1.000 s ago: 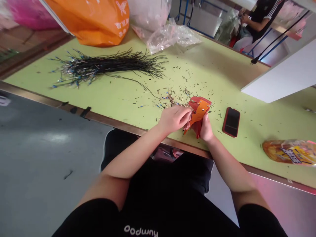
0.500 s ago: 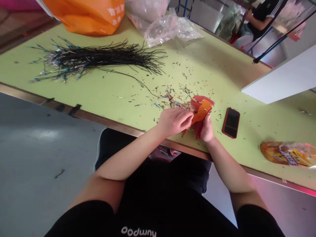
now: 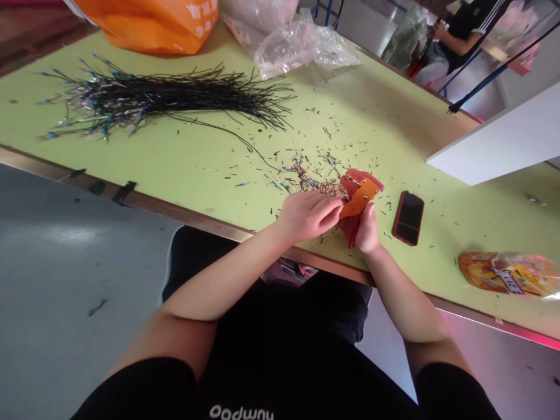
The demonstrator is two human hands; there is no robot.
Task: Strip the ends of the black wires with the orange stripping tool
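An orange and red wire stripper (image 3: 362, 197) is held above the near edge of the table, its jaws toward the upper left. My right hand (image 3: 366, 230) is closed around its red handle. Close against the stripper's left side, my left hand (image 3: 308, 216) is closed in a pinch, and what its fingertips hold is too small and hidden to make out. Just beyond the hands lies a heap of wire scraps (image 3: 306, 175), black clippings with some blue bits. A long bundle of black wires (image 3: 175, 93) with blue-tipped ends rests at the far left.
A phone (image 3: 408, 217) lies right of my hands, with a snack or drink package (image 3: 507, 274) farther right. An orange bag (image 3: 161, 26) and clear plastic bags (image 3: 301, 46) stand at the back. A white panel (image 3: 503, 137) rises at right. Another person (image 3: 464, 38) sits beyond the table.
The stripper has shifted slightly right in my right hand, and its lower orange handle no longer shows below my left hand. The view has moved a little; both hands keep nearly the same place.
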